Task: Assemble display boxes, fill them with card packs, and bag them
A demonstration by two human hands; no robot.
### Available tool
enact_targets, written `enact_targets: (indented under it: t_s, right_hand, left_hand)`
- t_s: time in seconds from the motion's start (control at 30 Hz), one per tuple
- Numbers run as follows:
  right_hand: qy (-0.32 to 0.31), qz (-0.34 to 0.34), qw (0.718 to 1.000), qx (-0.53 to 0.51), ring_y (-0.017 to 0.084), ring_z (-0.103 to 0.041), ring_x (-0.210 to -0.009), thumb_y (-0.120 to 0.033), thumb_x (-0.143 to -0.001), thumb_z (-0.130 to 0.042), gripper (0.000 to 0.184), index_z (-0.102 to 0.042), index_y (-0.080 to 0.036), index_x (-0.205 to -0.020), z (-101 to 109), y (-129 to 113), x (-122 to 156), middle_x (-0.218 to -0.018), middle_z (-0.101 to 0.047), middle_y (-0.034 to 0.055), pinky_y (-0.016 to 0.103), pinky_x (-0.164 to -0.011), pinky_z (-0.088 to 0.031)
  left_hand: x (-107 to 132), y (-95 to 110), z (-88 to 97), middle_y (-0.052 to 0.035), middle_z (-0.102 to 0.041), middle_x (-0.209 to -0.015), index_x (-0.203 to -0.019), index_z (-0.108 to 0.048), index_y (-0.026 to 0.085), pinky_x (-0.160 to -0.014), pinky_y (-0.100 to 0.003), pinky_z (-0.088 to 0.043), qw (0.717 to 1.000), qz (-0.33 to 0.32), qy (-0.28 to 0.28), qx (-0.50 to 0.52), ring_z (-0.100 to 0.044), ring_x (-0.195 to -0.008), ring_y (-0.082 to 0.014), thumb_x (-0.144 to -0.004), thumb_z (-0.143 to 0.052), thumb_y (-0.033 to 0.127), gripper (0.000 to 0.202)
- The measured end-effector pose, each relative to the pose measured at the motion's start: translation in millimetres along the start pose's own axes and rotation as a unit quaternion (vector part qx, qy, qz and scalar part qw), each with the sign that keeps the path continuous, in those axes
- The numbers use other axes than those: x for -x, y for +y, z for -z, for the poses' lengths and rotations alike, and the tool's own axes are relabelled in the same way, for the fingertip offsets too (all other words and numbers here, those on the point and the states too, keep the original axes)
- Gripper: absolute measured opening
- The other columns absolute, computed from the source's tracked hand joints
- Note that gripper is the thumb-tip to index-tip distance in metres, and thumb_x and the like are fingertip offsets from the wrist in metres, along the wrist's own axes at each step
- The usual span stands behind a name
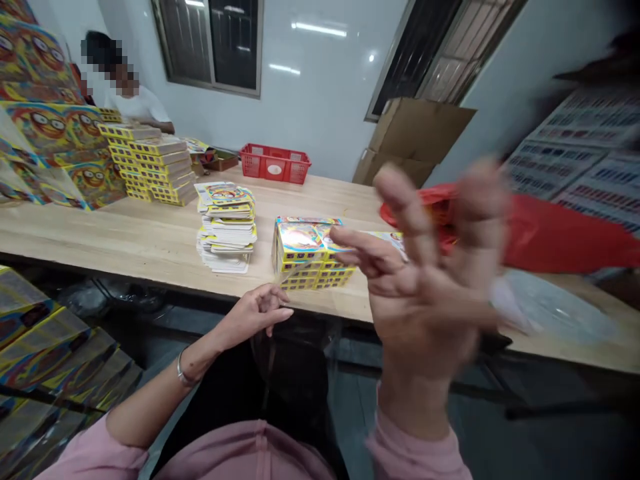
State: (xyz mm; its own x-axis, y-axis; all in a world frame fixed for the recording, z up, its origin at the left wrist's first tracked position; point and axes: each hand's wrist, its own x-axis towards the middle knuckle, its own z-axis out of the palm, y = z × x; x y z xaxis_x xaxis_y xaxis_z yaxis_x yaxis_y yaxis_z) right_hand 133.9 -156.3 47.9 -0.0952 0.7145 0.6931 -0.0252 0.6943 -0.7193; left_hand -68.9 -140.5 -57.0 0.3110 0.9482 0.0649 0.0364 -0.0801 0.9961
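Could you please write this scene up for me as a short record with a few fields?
Left hand: fingers loosely curled near the table's front edge, holding nothing visible
Right hand: raised, open and blurred, nearest the stack of colourful packs
Work surface: wooden table
Also on surface: stack of booklets; red plastic basket; red plastic bag
Background: cardboard boxes against the wall
Other people: co-worker in a white top, at the table's far end

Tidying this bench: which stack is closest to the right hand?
The squared-up stack of yellow-edged packs, left of the right hand; the looser white-edged pile and the far stacks lie farther off.
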Motion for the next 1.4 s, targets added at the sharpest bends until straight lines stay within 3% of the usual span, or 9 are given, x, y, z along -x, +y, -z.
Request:
enact_targets:
  t_s: [0.13,0.27,0.43,0.77,0.83,0.9,0.97,1.03,1.4]
  right_hand:
    - [-0.018,-0.104,0.993,0.051,0.028,-0.061,-0.120,-0.053,-0.071,-0.082,0.070,-0.056,-0.027,-0.130,10.2,66.5,-4.0,-0.137,-0.059,0.0119,0.045,-0.102,-0.051]
    - [-0.056,-0.229,0.971,-0.045,0.020,-0.069,-0.092,-0.050,-0.074,-0.079,0.040,-0.067,-0.022,-0.100,5.0,111.7,2.7,-0.102,-0.073,0.0074,0.035,-0.085,-0.056]
    - [-0.021,-0.223,0.967,-0.118,0.010,-0.057,-0.064,-0.041,-0.074,-0.081,0.027,-0.069,-0.020,-0.087,-5.7,112.3,3.4,-0.073,-0.065,-0.0011,0.021,-0.057,-0.046]
    - [-0.051,-0.238,0.963,-0.118,0.005,-0.038,-0.046,-0.047,-0.080,-0.072,0.030,-0.067,-0.017,-0.086,-18.1,104.4,3.8,-0.064,-0.058,-0.0043,0.021,-0.045,-0.028]
    - [-0.045,-0.233,0.967,-0.096,0.006,-0.038,-0.046,-0.048,-0.079,-0.072,0.031,-0.067,-0.017,-0.085,-24.5,102.6,4.4,-0.064,-0.059,-0.0037,0.021,-0.044,-0.029]
    - [-0.039,-0.219,0.973,-0.064,0.007,-0.042,-0.047,-0.048,-0.079,-0.071,0.031,-0.067,-0.018,-0.083,-32.4,100.7,5.9,-0.063,-0.060,-0.0030,0.021,-0.045,-0.033]
    - [-0.040,-0.198,0.979,-0.036,0.008,-0.047,-0.050,-0.048,-0.080,-0.069,0.029,-0.067,-0.019,-0.082,-40.7,98.7,8.5,-0.063,-0.061,-0.0021,0.022,-0.048,-0.040]
    - [-0.043,-0.173,0.984,-0.014,0.011,-0.055,-0.056,-0.046,-0.082,-0.066,0.026,-0.067,-0.020,-0.082,-47.8,96.5,11.5,-0.067,-0.065,-0.0002,0.024,-0.054,-0.047]
    - [-0.079,-0.070,0.991,0.086,0.015,-0.061,-0.064,-0.034,-0.091,-0.058,0.020,-0.072,-0.021,-0.086,-53.1,90.3,20.2,-0.072,-0.067,0.0015,0.026,-0.063,-0.050]
  left_hand:
    - [2.4,-0.6,6.2,0.0111,-0.043,-0.055,-0.095,-0.057,0.018,-0.045,-0.020,-0.044,1.000,-0.002,-0.008,0.017,-0.046,-0.044,-0.0073,-0.076,-0.077,0.047,0.040]
    - [-0.4,-5.5,6.6,0.0112,-0.041,-0.055,-0.094,-0.057,0.018,-0.046,-0.020,-0.041,1.000,-0.005,-0.009,0.013,-0.041,-0.046,-0.0068,-0.074,-0.078,0.047,0.041]
    - [0.3,0.2,13.3,0.0077,-0.048,-0.064,-0.093,-0.060,0.016,-0.058,-0.021,-0.039,0.998,-0.035,0.048,-0.011,-0.047,-0.058,-0.0074,-0.071,-0.081,0.045,0.042]
    - [13.8,6.1,32.5,0.0003,-0.062,-0.069,-0.083,-0.062,0.017,-0.066,-0.026,-0.046,0.982,-0.066,0.110,-0.136,-0.059,-0.066,-0.0129,-0.092,-0.057,0.048,0.033]
    - [14.1,6.4,31.2,-0.0033,-0.066,-0.084,-0.094,-0.065,0.017,-0.074,-0.029,-0.049,0.944,-0.156,0.196,-0.215,-0.063,-0.080,-0.0162,-0.092,-0.060,0.041,0.025]
    - [13.3,9.4,26.8,-0.0052,-0.067,-0.095,-0.104,-0.066,0.020,-0.083,-0.033,-0.049,0.866,-0.268,0.280,-0.315,-0.062,-0.091,-0.0185,-0.091,-0.063,0.034,0.019]
    - [11.9,14.6,20.2,-0.0051,-0.067,-0.095,-0.109,-0.067,0.022,-0.086,-0.036,-0.045,0.785,-0.345,0.300,-0.418,-0.061,-0.093,-0.0193,-0.092,-0.064,0.029,0.019]
    - [10.4,20.3,13.3,-0.0044,-0.069,-0.093,-0.114,-0.067,0.023,-0.088,-0.039,-0.041,0.735,-0.365,0.284,-0.496,-0.060,-0.090,-0.0194,-0.094,-0.063,0.027,0.021]
    - [8.6,28.9,6.0,-0.0027,-0.073,-0.086,-0.105,-0.067,0.018,-0.098,-0.045,-0.030,0.677,-0.361,0.270,-0.581,-0.063,-0.082,-0.0189,-0.097,-0.052,0.016,0.018]
